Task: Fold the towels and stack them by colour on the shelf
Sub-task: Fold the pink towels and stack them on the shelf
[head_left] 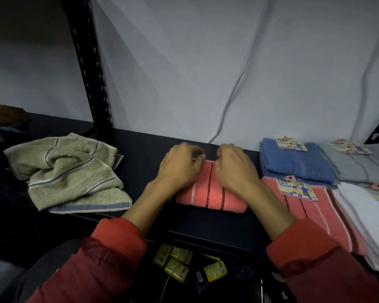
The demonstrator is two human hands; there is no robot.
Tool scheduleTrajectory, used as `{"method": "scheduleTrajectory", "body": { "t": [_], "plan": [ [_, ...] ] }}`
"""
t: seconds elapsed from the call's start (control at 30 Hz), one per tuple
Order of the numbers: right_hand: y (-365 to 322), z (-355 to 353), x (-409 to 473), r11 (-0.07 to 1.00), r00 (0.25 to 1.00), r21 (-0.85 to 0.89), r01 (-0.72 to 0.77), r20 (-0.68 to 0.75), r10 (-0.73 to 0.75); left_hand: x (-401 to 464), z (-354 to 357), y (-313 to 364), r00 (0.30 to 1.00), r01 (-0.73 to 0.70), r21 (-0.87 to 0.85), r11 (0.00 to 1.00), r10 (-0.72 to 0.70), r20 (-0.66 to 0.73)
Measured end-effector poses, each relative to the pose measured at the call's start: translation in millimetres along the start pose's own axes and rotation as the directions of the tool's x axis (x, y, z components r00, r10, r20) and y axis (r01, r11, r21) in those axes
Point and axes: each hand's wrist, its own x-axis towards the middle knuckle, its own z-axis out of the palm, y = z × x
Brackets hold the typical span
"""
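Observation:
A pink towel (210, 194) with dark and white stripes lies folded small on the dark shelf (144, 145), in the middle. My left hand (179, 165) and my right hand (235, 166) both lie on its far end, fingers curled and pinching the far edge. At the left sits a crumpled pile of green towels (74, 171) with grey stripes. On the right lie folded stacks: blue towels (293, 162), grey towels (359, 167), pink towels (311, 213) and white towels (368, 219), each with a paper label on top.
A black slotted shelf post (90, 68) rises at the back left, and a grey cable (234, 92) hangs down the white wall. Below the shelf's front edge lie several small yellow packets (175, 262). Dark items sit at the far left.

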Motion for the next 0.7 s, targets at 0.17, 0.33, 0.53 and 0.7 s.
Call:
{"method": "scheduleTrajectory", "body": {
  "t": [0.17, 0.33, 0.53, 0.7],
  "plan": [
    [-9.4, 36.2, -22.7, 0.999, 0.991, -0.031, 0.011, 0.135, -0.007, -13.5, 27.4, -9.2, 0.944, 0.030, 0.070, 0.997, -0.051, 0.325],
    [3.9, 44.4, -29.5, 0.997, 0.977, -0.080, -0.008, 0.210, 0.024, -22.0, 25.0, -12.4, 0.901, -0.011, 0.223, 0.975, -0.087, 0.425],
    [19.2, 40.1, -50.1, 0.994, 0.967, -0.002, -0.110, 0.230, 0.108, -32.4, 13.6, -21.2, 0.880, 0.034, 0.244, 0.969, -0.145, 0.452],
    [22.0, 29.8, -70.7, 0.987, 0.974, 0.055, -0.153, 0.176, 0.141, -43.0, -6.2, -24.6, 0.855, 0.095, 0.315, 0.944, -0.239, 0.459]
  ]
}}
